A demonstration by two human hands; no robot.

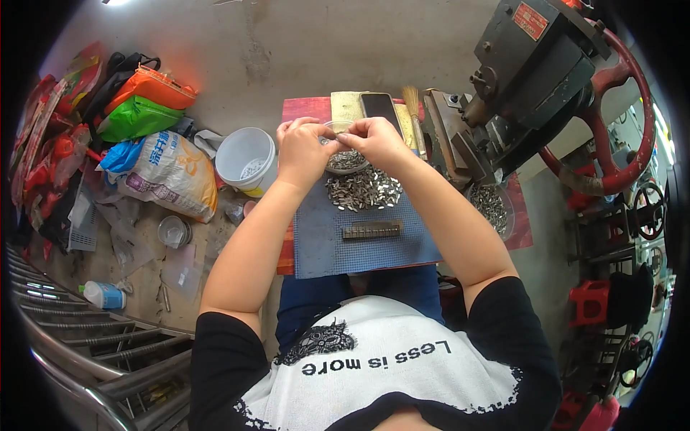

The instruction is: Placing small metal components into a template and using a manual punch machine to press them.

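Note:
My left hand [304, 152] and my right hand [377, 146] meet fingertip to fingertip over a clear round tub [348, 163] of small metal pieces. Both are closed in a pinch; whatever lies between the fingertips is too small to make out. Just nearer to me, a loose heap of short shiny metal pieces [363, 191] spreads over a blue ribbed mat [321, 248]. A slotted metal block [372, 230] lies on the mat in front of the heap, touched by neither hand. My hands cover part of the tub.
A dark phone [379, 106] and a brush [412, 104] lie at the table's far side. A hand press [532, 65] with a red wheel [624, 86] stands right, beside another tub of pieces [491, 208]. Left are a white bucket [246, 158], bags [169, 172] and metal railings [86, 366].

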